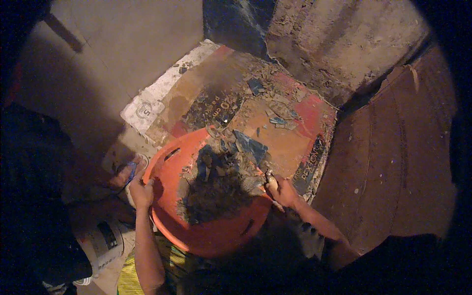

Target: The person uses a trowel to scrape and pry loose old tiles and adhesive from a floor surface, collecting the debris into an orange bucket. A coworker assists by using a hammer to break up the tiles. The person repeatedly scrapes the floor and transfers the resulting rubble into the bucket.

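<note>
A round orange basin [169,201] holds a heap of grey rubble [221,182] with broken tile-like shards in it. My left hand [141,191] is closed on the basin's left rim. At the right rim my right hand [284,191] is closed around a pale handle [272,183], with a bit of metal showing beyond it. The rest of this tool is hidden among the rubble and hand. The basin's far rim lies over a flattened cardboard box [275,142], which is strewn with dust and shards.
A dark blue shard [255,86] lies on the cardboard's far part. Bare rough wall [344,44] rises at the far right, beside a brown panel [383,157]. A white bucket [105,246] stands at lower left, near a darkly clothed person [34,196].
</note>
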`<state>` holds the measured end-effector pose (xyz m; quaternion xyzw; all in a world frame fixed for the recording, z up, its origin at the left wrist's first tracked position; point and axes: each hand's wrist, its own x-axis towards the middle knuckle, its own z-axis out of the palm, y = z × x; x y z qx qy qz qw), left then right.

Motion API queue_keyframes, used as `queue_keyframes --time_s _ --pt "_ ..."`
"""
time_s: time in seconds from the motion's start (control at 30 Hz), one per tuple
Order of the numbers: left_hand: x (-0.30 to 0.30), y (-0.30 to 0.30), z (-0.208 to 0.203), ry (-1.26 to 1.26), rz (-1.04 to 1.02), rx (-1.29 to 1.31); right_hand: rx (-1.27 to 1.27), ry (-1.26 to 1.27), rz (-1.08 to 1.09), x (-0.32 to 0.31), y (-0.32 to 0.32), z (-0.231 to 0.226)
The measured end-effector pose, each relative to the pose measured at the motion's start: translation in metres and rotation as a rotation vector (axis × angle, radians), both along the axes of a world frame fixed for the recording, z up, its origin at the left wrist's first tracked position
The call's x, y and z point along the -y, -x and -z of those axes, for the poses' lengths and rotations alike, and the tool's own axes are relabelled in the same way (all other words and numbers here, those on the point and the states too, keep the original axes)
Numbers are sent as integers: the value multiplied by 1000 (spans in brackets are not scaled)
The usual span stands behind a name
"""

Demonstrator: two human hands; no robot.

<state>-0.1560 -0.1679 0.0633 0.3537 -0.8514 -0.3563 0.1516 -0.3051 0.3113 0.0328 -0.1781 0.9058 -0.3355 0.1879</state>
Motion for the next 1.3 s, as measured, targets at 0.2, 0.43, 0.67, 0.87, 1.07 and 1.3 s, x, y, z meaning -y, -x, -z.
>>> queue_keyframes --time_s 0.2,0.43,0.67,0.87,1.07,1.3 --pt "-9 3 -4 -44 -3 59 283 231 104 -37 20 40" --pt "-67 81 -66 488 356 1 881 369 178 -53 79 26" --pt "-165 223 -36 148 832 451 862 329 125 -36 98 8" --pt "-280 262 39 335 517 -148 646 257 15 -59 144 -16" --pt "-244 241 1 14 543 223 592 121 -274 -48 162 -21" --pt "-188 162 -52 317 801 249 -105 200 95 -81 208 -4"
